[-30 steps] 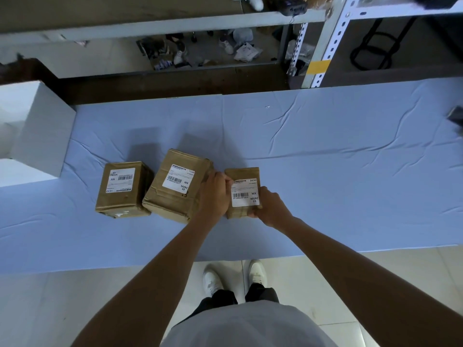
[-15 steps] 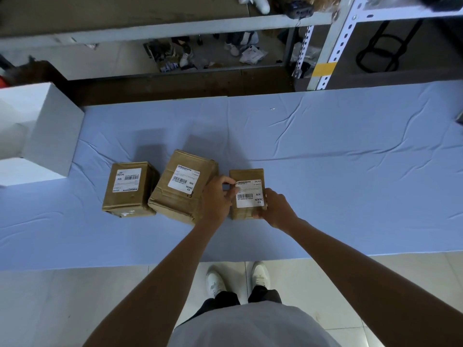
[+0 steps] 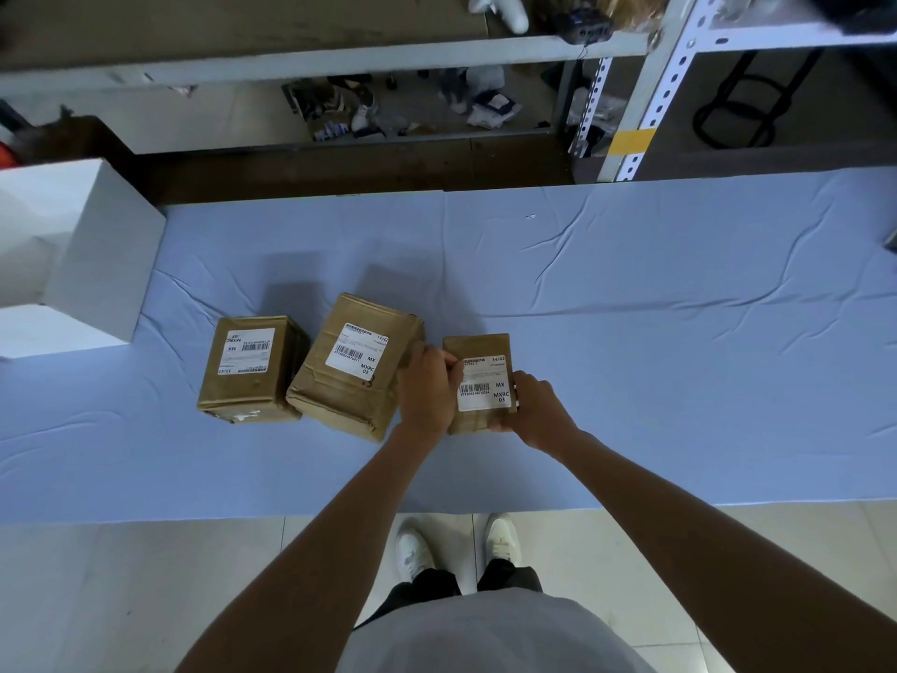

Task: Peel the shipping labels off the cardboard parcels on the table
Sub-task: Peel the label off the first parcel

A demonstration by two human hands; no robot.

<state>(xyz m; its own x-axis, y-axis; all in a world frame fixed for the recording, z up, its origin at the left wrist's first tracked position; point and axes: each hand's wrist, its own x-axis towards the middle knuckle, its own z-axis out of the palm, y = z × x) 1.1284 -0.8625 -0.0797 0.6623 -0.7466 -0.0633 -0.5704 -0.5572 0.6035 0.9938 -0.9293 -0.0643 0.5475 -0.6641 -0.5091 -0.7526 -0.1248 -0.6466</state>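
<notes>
Three brown cardboard parcels stand in a row on the blue-covered table [image 3: 631, 332]. The left parcel [image 3: 250, 376] and the larger middle parcel [image 3: 349, 376] each carry a white shipping label, flat on top. The small right parcel [image 3: 478, 347] bears a white label [image 3: 485, 388]. My left hand [image 3: 427, 386] pinches that label's upper left corner, fingers closed on it. My right hand [image 3: 536, 405] grips the small parcel's right near side and holds it down.
A white box [image 3: 73, 255] sits at the table's left end. Behind the table stand metal shelves [image 3: 650, 89] with clutter on the floor beneath. My white shoes [image 3: 456, 546] show below the table's near edge.
My left hand's fingers have shifted from the small parcel's left side onto the label's upper left corner. My right hand stays on the parcel's right side.
</notes>
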